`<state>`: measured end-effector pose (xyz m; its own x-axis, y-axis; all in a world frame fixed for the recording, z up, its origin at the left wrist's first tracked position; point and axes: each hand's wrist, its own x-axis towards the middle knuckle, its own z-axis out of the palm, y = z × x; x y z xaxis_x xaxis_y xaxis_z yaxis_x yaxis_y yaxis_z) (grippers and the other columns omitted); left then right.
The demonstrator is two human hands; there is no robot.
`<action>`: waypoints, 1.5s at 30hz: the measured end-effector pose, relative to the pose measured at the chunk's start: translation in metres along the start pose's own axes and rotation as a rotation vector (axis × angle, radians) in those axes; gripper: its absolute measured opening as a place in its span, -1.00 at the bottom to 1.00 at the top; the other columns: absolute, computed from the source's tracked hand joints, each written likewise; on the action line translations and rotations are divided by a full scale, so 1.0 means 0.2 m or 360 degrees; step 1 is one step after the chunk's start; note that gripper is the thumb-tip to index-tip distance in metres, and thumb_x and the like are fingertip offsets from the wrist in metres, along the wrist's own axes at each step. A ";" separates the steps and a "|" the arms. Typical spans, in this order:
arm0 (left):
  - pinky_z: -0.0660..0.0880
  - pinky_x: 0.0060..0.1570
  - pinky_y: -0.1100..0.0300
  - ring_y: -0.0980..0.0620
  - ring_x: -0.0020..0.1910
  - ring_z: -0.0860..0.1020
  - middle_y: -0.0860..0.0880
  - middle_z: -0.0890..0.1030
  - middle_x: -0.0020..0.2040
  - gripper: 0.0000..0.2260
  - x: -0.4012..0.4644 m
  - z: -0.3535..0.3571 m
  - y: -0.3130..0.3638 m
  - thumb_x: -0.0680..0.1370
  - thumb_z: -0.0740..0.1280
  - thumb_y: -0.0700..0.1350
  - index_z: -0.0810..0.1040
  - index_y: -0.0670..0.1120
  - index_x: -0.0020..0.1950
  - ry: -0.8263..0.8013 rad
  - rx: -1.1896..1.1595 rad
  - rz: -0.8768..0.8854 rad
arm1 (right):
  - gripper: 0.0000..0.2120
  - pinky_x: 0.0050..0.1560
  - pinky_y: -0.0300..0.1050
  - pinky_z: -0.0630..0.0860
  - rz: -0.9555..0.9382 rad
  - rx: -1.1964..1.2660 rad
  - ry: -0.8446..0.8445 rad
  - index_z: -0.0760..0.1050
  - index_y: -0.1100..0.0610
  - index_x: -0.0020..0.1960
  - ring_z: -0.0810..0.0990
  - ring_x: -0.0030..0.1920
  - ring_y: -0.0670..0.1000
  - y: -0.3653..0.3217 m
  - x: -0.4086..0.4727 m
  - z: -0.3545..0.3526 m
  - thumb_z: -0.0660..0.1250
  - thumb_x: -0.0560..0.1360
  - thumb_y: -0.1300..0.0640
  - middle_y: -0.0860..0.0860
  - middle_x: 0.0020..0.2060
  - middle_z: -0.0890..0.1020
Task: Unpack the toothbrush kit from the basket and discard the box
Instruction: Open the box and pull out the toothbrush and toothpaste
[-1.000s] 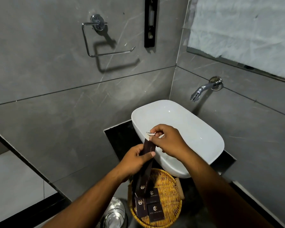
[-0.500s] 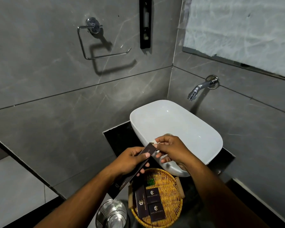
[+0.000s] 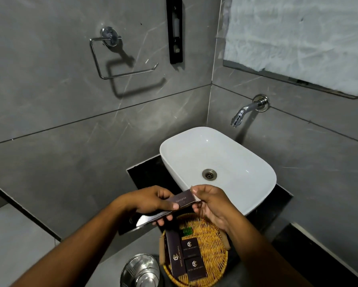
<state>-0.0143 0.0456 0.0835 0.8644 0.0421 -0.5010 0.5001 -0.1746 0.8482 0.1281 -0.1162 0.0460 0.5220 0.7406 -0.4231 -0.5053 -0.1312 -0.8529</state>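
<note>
both hands' grip on dental kit box [image 3: 169, 208], basket [image 3: 213, 272] holding three dark boxes

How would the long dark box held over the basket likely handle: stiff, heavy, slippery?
The dental kit box looks like thin card, so probably light and crushable. The left hand holds it by fingertips alone, suggesting little weight. Its glossy sheen hints it could be slightly slippery.

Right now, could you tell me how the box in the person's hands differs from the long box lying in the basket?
The held box is up in the air over the counter, gripped by the left hand with the right hand at its end; the long box in the basket lies untouched on the wicker basket. The held box shows "Dental Kit" lettering; the basket one shows a gold logo. Both are dark, slim and elongated.
</note>
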 end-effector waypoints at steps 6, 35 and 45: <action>0.56 -0.22 0.05 -0.19 -0.17 0.61 -0.21 0.61 -0.11 -0.70 0.01 -0.06 0.29 0.51 0.40 -0.11 0.61 -0.10 0.23 -0.0121 0.1104 -0.0400 | -0.80 -0.37 -0.07 0.65 0.0307 0.0258 -0.0197 0.47 0.30 0.17 0.69 -0.25 0.18 0.15 -0.02 0.05 0.21 0.58 0.28 0.30 -0.18 0.69; 0.50 -0.08 0.17 0.10 -0.21 0.56 0.01 0.62 -0.17 -0.83 -0.13 -0.15 0.06 0.43 0.48 -0.11 0.60 -0.10 -0.03 0.0680 0.0762 -0.0103 | -0.90 -0.65 -0.33 0.22 -0.0274 0.0288 0.0796 0.56 0.26 -0.07 0.36 -0.55 -0.01 -0.08 0.03 -0.11 0.29 0.48 0.38 0.13 -0.39 0.56; 0.54 0.03 0.16 0.20 -0.02 0.56 0.04 0.57 0.08 -0.51 -0.11 -0.04 -0.04 0.48 0.38 -0.34 0.34 0.02 0.30 0.1200 0.0044 0.0372 | -0.91 -0.22 -0.15 0.48 -0.0724 -0.1241 0.0392 0.62 0.11 -0.08 0.58 -0.31 0.06 -0.40 0.02 0.04 0.42 0.43 0.22 0.07 -0.37 0.58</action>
<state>-0.0371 0.0535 0.0901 0.7536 0.6554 -0.0500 0.3082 -0.2852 0.9076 0.1651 -0.0968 0.1151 0.7325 0.6803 0.0249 0.3403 -0.3342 -0.8789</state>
